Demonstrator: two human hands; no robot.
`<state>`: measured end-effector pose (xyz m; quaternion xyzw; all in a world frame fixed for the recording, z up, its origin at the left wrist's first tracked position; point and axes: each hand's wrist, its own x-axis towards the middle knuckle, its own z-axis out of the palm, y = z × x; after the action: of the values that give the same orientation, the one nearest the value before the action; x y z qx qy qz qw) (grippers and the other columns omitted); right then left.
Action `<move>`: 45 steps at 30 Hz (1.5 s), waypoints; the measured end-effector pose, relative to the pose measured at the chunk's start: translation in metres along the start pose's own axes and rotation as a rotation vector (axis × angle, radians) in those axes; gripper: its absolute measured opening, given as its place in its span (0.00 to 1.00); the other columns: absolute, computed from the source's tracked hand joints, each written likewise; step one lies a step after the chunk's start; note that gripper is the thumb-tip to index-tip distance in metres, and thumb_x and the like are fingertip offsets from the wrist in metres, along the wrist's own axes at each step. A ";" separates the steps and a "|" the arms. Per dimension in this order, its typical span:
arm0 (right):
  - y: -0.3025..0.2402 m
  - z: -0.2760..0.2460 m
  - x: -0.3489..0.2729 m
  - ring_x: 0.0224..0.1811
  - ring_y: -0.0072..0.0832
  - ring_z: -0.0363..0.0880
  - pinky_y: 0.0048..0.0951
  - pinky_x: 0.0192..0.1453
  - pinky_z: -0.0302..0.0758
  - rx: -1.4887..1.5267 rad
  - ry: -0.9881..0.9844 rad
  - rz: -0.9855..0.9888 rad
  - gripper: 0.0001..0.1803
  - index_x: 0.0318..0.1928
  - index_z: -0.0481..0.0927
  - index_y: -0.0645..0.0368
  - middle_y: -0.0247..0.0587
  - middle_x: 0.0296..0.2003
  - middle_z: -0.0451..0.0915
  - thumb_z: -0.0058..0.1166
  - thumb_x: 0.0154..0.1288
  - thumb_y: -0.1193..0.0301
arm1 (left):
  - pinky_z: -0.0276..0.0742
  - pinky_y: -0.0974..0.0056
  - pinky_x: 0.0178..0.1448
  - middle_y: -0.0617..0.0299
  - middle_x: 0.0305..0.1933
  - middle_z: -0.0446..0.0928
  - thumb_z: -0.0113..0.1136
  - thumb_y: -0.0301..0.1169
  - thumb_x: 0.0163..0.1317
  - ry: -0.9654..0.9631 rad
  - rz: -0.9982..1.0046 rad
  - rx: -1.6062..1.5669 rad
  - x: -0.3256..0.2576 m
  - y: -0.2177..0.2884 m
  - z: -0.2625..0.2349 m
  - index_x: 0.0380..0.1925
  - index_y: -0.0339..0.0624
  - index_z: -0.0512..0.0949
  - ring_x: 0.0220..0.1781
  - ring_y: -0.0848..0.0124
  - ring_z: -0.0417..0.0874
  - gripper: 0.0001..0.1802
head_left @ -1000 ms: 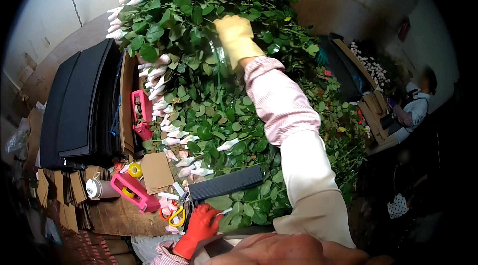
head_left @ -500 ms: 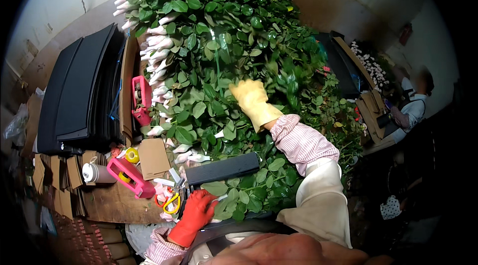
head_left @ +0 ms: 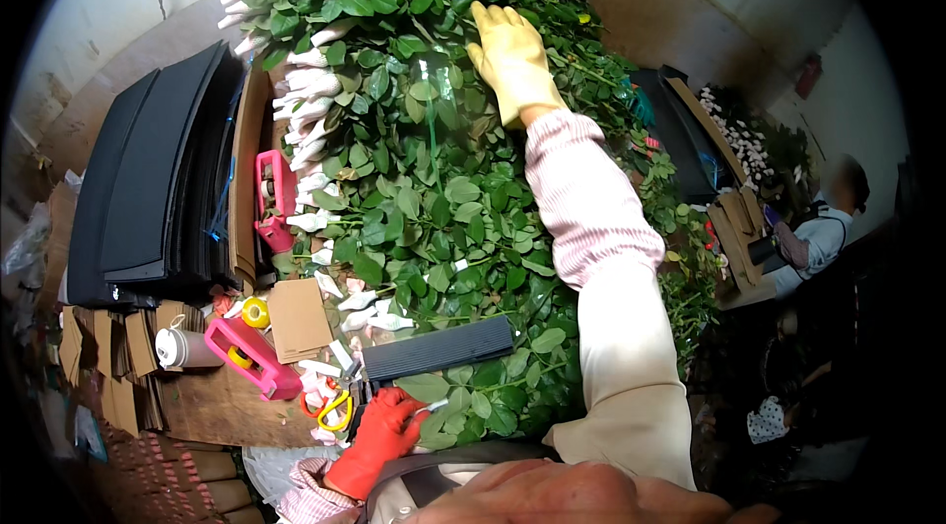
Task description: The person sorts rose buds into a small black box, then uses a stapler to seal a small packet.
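Note:
My right hand (head_left: 514,61), in a yellow rubber glove, reaches out over the far part of a big pile of leafy flower stems (head_left: 414,199). Its palm lies on the leaves with the thumb apart from the fingers, so it is open. Many stems end at the left in buds in white net sleeves (head_left: 310,86). Close to my body, my left hand (head_left: 382,435) wears a red glove. Its fingers are curled beside a small white piece (head_left: 432,407) and the near leaves (head_left: 503,396); what they hold is hidden. A dark ribbed block (head_left: 439,347) lies just beyond.
Left of the pile stand stacked black sheets (head_left: 148,169) and two pink tape dispensers (head_left: 251,359) (head_left: 275,199). Yellow-handled scissors (head_left: 337,411), brown card (head_left: 301,319) and a white-lidded cup (head_left: 187,345) lie nearby. Another person (head_left: 813,233) is at the far right.
My right hand has moved away from my body, from mid-pile to the far stems, with the arm stretched out. My left hand stays nearly in place.

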<state>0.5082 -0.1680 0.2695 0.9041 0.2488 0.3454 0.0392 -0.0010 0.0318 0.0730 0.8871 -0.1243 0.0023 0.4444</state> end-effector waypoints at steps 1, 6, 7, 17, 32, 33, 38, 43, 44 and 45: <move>-0.006 0.009 0.009 0.67 0.47 0.81 0.43 0.72 0.78 -0.074 -0.120 0.097 0.33 0.75 0.72 0.59 0.50 0.62 0.84 0.59 0.77 0.58 | 0.78 0.51 0.49 0.56 0.40 0.79 0.76 0.27 0.60 -0.004 0.010 0.000 0.000 0.001 -0.001 0.41 0.43 0.89 0.45 0.53 0.81 0.10; -0.040 -0.009 -0.006 0.60 0.50 0.86 0.50 0.65 0.81 0.289 -0.414 0.248 0.21 0.68 0.81 0.47 0.52 0.57 0.87 0.54 0.79 0.62 | 0.79 0.51 0.50 0.54 0.42 0.80 0.75 0.27 0.61 0.045 0.011 0.002 -0.003 0.005 -0.006 0.43 0.41 0.88 0.46 0.51 0.82 0.11; -0.045 -0.022 -0.022 0.60 0.50 0.86 0.50 0.64 0.81 0.325 -0.405 0.253 0.20 0.66 0.83 0.46 0.52 0.56 0.87 0.53 0.79 0.63 | 0.78 0.51 0.50 0.54 0.43 0.80 0.75 0.27 0.60 0.049 0.006 -0.003 -0.005 0.003 -0.005 0.44 0.41 0.88 0.47 0.51 0.82 0.11; 0.073 -0.177 -0.250 0.60 0.49 0.86 0.41 0.63 0.81 0.434 -0.279 0.136 0.17 0.63 0.84 0.58 0.51 0.56 0.87 0.56 0.78 0.72 | 0.80 0.53 0.57 0.52 0.50 0.84 0.75 0.24 0.62 0.158 0.048 -0.023 -0.008 0.001 0.008 0.49 0.41 0.88 0.54 0.51 0.84 0.15; 0.083 -0.258 -0.420 0.42 0.53 0.85 0.47 0.51 0.81 0.399 -0.729 0.085 0.18 0.50 0.89 0.58 0.51 0.38 0.87 0.56 0.61 0.82 | 0.77 0.57 0.75 0.54 0.71 0.80 0.77 0.22 0.62 0.220 -0.123 -0.409 -0.003 0.001 0.012 0.73 0.43 0.73 0.71 0.60 0.82 0.39; 0.082 -0.256 -0.420 0.42 0.52 0.84 0.47 0.52 0.81 0.389 -0.730 0.039 0.19 0.50 0.89 0.58 0.50 0.39 0.88 0.57 0.60 0.83 | 0.76 0.57 0.76 0.54 0.71 0.80 0.77 0.22 0.62 0.228 -0.103 -0.363 -0.005 0.000 0.010 0.74 0.43 0.73 0.72 0.59 0.82 0.40; 0.058 -0.234 -0.418 0.56 0.48 0.84 0.42 0.65 0.80 -0.042 -0.666 -0.059 0.27 0.56 0.90 0.55 0.47 0.51 0.89 0.55 0.55 0.85 | 0.79 0.55 0.70 0.51 0.69 0.78 0.73 0.21 0.63 0.165 0.010 -0.195 -0.002 0.008 -0.001 0.71 0.45 0.75 0.69 0.50 0.82 0.36; 0.050 -0.172 -0.489 0.67 0.52 0.81 0.44 0.75 0.75 0.180 -0.813 0.141 0.34 0.73 0.79 0.53 0.54 0.65 0.82 0.55 0.65 0.83 | 0.78 0.50 0.68 0.47 0.68 0.75 0.71 0.25 0.64 0.081 -0.073 -0.160 0.000 0.010 -0.006 0.72 0.44 0.72 0.67 0.44 0.79 0.35; 0.053 -0.177 -0.492 0.72 0.50 0.77 0.42 0.78 0.72 0.345 -0.829 0.303 0.34 0.74 0.77 0.55 0.55 0.68 0.80 0.54 0.68 0.83 | 0.78 0.49 0.68 0.46 0.68 0.74 0.71 0.24 0.65 0.068 -0.077 -0.167 0.000 0.011 -0.005 0.73 0.43 0.71 0.67 0.43 0.79 0.36; 0.047 -0.185 -0.474 0.76 0.49 0.74 0.40 0.81 0.68 0.521 -0.831 0.451 0.33 0.76 0.74 0.56 0.56 0.72 0.77 0.52 0.71 0.84 | 0.78 0.49 0.68 0.44 0.68 0.73 0.71 0.24 0.65 0.072 -0.085 -0.162 -0.003 0.012 -0.008 0.73 0.43 0.70 0.67 0.42 0.78 0.36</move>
<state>0.1061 -0.4537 0.1344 0.9753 0.0896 -0.1145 -0.1665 -0.0057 0.0322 0.0868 0.8521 -0.0703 0.0053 0.5186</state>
